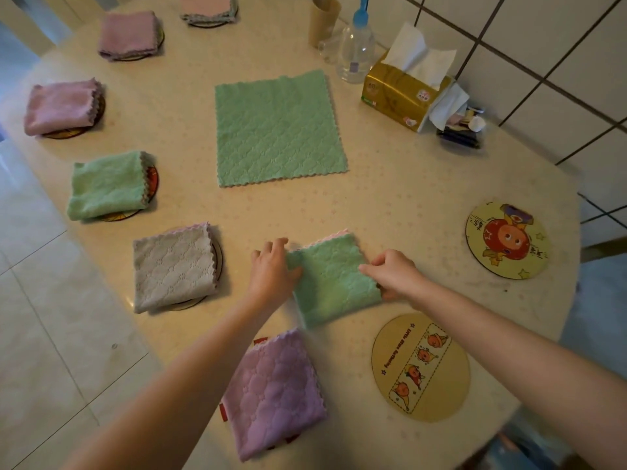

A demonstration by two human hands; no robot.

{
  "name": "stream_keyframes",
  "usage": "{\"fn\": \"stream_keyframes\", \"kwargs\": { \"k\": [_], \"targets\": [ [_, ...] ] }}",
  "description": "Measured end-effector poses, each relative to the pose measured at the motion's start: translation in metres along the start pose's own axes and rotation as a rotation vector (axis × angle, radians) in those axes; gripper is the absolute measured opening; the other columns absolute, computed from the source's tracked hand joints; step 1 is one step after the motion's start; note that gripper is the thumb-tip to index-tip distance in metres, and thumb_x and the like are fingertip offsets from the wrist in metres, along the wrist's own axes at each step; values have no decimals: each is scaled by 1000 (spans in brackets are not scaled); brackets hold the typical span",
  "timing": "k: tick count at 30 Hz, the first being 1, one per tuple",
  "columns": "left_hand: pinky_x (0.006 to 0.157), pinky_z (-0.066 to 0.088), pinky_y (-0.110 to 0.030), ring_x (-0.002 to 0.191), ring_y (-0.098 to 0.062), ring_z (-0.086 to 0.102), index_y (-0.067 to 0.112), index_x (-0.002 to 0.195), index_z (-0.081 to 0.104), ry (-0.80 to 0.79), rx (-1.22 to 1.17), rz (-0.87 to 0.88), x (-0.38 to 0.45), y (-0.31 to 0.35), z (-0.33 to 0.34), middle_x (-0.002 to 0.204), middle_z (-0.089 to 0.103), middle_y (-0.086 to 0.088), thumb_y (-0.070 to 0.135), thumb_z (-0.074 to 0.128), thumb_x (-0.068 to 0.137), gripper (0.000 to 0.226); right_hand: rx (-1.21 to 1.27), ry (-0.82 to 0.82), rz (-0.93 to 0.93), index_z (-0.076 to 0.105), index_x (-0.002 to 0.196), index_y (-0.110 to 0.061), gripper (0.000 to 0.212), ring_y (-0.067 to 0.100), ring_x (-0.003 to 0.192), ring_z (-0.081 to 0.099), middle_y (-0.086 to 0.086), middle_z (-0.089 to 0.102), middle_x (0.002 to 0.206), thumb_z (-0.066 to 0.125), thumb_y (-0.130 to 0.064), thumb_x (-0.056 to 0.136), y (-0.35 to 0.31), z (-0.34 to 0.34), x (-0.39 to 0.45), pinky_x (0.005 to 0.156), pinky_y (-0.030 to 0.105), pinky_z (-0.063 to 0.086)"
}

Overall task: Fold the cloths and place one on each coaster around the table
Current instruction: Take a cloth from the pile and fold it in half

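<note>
Both hands are working a folded green cloth [334, 283] near the table's [390, 198] front edge.
The left hand [273, 269] is pressing its left side, fingers fairly straight; the right hand [393, 274] is pinching its right edge; two bare coasters [420, 366] are lying just beside.

Both hands work a folded green cloth [334, 283] on the worktop [390, 198].

The left hand [273, 269] rests on the cloth's left edge; the right hand [393, 274] pinches its right edge. An unfolded green cloth [278, 128] lies flat beyond. Two bare coasters [420, 368] [507, 240] sit to the right; folded cloths cover coasters along the left, a purple one [273, 391] nearest.
</note>
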State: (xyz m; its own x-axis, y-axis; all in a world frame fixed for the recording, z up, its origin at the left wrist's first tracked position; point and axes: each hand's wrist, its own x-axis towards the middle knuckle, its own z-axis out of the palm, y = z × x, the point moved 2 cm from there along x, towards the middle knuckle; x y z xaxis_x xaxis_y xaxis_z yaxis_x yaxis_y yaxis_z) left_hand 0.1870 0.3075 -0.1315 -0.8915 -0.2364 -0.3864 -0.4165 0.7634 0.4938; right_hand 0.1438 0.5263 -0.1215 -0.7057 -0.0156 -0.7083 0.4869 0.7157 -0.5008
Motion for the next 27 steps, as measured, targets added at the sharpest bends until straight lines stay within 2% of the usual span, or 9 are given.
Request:
{"fn": "stream_keyframes", "kwargs": {
  "k": [3,7,11,14,16,18,20,23,27],
  "targets": [
    [85,44,-34,106,-27,50,9,123,53,-100,-4,-84,17,7,-6,121,55,-11,25,69,84,46,-94,-63,-2,58,102,-9,34,18,72,59,6,64,95,66,-36,84,-2,2,-1,50,26,45],
    [68,43,-30,85,-22,54,5,113,63,-268,27,-167,27,16,-13,100,61,-8,28,73,81,41,-153,-85,6,60,110,-8,46,24,95,63,8,66,106,72,-38,78,-2,4,7,83,38,54],
    [63,41,-27,82,-20,54,8,105,68,-370,-6,-106,24,23,-16,93,61,-4,26,71,82,30,-274,-113,-15,60,105,-13,45,23,91,64,5,66,101,74,-42,74,-3,9,10,82,39,55],
    [64,43,-26,84,-19,53,13,90,61,-485,-263,-10,12,29,-25,89,58,-4,17,67,84,9,-260,-148,-27,58,106,-15,63,23,92,63,3,66,101,80,-51,60,2,9,11,83,40,55],
    [68,48,-26,85,-18,55,12,88,57,-643,-535,-14,3,31,-30,89,56,-5,9,65,85,9,-176,-184,-45,55,111,-17,83,22,98,62,1,64,105,83,-55,43,7,7,13,87,40,54],
    [67,49,-24,85,-17,55,13,87,56,-724,-652,-22,-5,32,-35,91,56,-5,5,64,86,11,-78,-245,-86,52,119,-17,91,21,104,59,-1,62,112,87,-49,42,8,3,6,93,39,51],
    [68,51,-26,88,-18,57,14,84,55,-725,-739,-29,-12,34,-38,92,57,-6,4,62,87,13,25,-327,-97,51,127,-15,87,20,109,58,0,62,120,88,-40,52,8,-4,-8,100,39,46],
    [70,55,-30,89,-20,62,12,89,54,-662,-967,-78,-25,34,-38,93,63,-7,5,63,85,13,83,-370,-97,58,122,-10,55,17,108,58,2,64,120,79,-25,74,14,-24,-28,97,33,44],
    [69,58,-34,85,-21,65,11,88,52,-498,-1063,-162,-64,42,-11,94,63,-10,3,68,82,19,175,-374,-88,61,113,-14,39,21,104,64,3,69,111,75,-20,77,31,-67,-53,94,38,50]
  ]
}}
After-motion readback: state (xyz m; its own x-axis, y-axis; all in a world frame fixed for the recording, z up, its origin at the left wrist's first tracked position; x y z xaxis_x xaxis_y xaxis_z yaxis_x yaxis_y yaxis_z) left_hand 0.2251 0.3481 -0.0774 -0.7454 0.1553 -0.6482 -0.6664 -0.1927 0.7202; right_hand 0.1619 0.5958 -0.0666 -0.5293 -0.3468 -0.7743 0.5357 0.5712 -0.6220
